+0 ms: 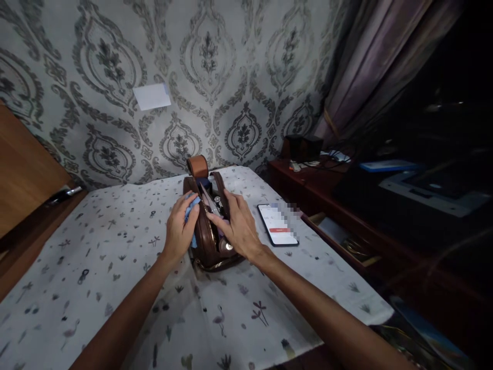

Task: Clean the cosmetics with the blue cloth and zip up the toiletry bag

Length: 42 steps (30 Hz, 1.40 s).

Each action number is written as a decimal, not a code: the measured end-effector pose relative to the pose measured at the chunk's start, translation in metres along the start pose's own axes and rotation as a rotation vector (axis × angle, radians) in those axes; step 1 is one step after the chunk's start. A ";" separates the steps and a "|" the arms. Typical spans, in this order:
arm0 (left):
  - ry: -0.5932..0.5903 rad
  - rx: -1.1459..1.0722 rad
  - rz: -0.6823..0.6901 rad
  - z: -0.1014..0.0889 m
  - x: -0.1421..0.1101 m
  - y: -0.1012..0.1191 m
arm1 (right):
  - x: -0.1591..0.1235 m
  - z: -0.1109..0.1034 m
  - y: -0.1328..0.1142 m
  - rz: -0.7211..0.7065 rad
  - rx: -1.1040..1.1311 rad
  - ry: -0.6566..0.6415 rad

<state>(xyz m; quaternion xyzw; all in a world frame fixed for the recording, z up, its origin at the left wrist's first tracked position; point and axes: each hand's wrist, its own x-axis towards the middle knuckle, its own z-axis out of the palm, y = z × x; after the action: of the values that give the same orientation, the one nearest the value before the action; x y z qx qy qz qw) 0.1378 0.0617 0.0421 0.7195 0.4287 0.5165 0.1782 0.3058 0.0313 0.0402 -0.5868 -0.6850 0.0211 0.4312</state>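
Note:
A brown leather pouch (208,241) lies open on the patterned tablecloth (115,267), with small items showing inside. My left hand (179,228) grips the pouch's left side and has a blue cloth (191,201) under its fingertips. My right hand (239,226) rests on the pouch's right side, fingers together and reaching into the opening. What the right fingers touch inside is too small to make out.
A phone (278,224) with a lit screen lies on the cloth just right of the pouch. A dark wooden cabinet (308,185) with an open drawer stands to the right. The wallpapered wall is behind, a wooden board at the left.

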 end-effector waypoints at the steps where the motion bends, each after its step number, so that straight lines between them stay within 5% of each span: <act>1: 0.011 -0.011 0.006 0.001 0.000 -0.001 | 0.000 0.001 0.000 -0.013 -0.021 0.014; 15: 0.049 0.029 0.132 0.005 0.004 -0.006 | 0.002 -0.004 -0.033 -0.018 -0.293 -0.086; 29: 0.042 0.233 0.138 -0.003 0.064 -0.040 | 0.046 -0.013 -0.046 0.049 -0.221 -0.396; 33: -0.054 0.391 0.124 -0.024 0.075 -0.046 | 0.056 -0.014 -0.045 0.053 -0.221 -0.487; 38: -0.250 0.907 0.021 -0.070 0.066 -0.064 | 0.055 -0.015 -0.045 0.037 -0.233 -0.494; 42: -0.526 1.156 -0.220 -0.104 0.046 -0.101 | 0.054 -0.014 -0.044 0.035 -0.234 -0.484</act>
<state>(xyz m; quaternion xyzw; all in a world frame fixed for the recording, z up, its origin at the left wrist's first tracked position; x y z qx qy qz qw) 0.0058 0.1363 0.0402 0.7539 0.6511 -0.0125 -0.0871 0.2826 0.0553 0.1031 -0.6226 -0.7555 0.0888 0.1838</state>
